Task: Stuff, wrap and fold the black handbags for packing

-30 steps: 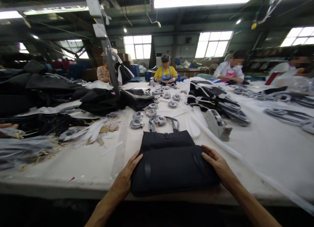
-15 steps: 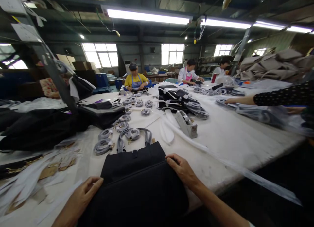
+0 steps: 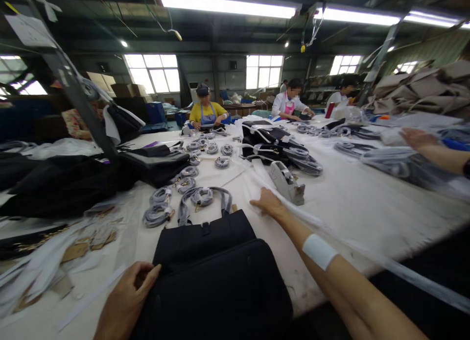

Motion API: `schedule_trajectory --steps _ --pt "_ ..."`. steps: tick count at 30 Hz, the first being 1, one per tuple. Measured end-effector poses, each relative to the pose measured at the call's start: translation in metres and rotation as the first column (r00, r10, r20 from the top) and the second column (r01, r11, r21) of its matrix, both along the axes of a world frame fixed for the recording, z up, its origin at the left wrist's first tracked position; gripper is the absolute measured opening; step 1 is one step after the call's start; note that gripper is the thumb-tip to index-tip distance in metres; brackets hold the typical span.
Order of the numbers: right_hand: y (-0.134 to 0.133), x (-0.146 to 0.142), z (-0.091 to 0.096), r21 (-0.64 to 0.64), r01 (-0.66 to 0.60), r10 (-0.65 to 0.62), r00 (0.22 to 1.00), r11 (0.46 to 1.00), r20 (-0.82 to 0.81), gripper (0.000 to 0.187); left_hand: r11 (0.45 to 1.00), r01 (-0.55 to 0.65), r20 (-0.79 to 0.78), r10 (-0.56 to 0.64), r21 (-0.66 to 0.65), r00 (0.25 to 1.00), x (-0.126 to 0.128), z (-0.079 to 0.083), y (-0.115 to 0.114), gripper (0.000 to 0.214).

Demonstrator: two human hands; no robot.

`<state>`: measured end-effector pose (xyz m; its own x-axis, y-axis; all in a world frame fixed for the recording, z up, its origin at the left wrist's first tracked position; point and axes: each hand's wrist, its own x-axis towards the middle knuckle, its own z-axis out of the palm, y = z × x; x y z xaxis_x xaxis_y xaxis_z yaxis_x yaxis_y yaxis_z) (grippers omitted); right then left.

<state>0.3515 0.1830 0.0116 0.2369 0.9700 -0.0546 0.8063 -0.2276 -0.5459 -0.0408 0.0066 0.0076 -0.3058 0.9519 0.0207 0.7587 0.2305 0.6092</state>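
Observation:
A black handbag (image 3: pixel 216 281) lies on the table right in front of me, its flap side up and its wrapped handles (image 3: pixel 223 198) pointing away. My left hand (image 3: pixel 128 291) pinches the bag's left edge between thumb and fingers. My right hand (image 3: pixel 270 203) is off the bag, beyond its far right corner, over the white soft strips (image 3: pixel 262 176). Its thumb stands apart from the fingers; whether it touches a strip I cannot tell. Just right of it stands a grey tape dispenser (image 3: pixel 286 183). Wrapped coiled straps (image 3: pixel 158 213) lie past the bag.
Black bags (image 3: pixel 271 139) are piled in mid-table. Dark fabric (image 3: pixel 66 183) and loose white strips with brown scraps (image 3: pixel 73 252) cover the left side. A metal post (image 3: pixel 88 109) rises at left. At right, a co-worker's arm (image 3: pixel 426 144) reaches over plastic-wrapped items; others work across the table.
My right hand has let go of the bag's right edge and reached forward to the white strips. My left hand stays on the bag. The co-worker's arm at right has shifted.

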Motion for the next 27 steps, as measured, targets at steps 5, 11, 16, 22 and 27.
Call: schedule_trajectory --steps 5,11,16,22,27 --pt "0.009 -0.002 0.021 -0.007 0.028 -0.028 0.997 1.0 -0.072 0.06 0.999 -0.032 0.093 0.033 -0.012 0.995 -0.005 -0.009 0.005 0.058" --pt "-0.024 0.002 0.05 0.14 -0.055 0.094 0.954 0.989 -0.284 0.031 0.996 -0.019 0.0 0.019 0.085 1.0 -0.006 -0.007 0.001 0.061" --pt "-0.095 -0.01 0.059 0.429 -0.184 0.3 0.929 0.885 -0.219 0.043 0.926 0.11 -0.114 -0.073 0.362 0.991 0.04 0.036 -0.013 0.051" --pt "-0.177 -0.046 0.055 0.58 -0.585 0.551 0.793 0.567 0.261 0.059 0.91 0.368 0.568 -0.408 0.191 0.715 0.126 0.065 0.003 0.058" --pt "-0.191 -0.043 0.059 0.478 -0.516 0.665 0.713 0.711 -0.221 0.078 0.932 0.28 0.772 -0.351 0.231 0.53 0.166 0.059 0.02 0.047"
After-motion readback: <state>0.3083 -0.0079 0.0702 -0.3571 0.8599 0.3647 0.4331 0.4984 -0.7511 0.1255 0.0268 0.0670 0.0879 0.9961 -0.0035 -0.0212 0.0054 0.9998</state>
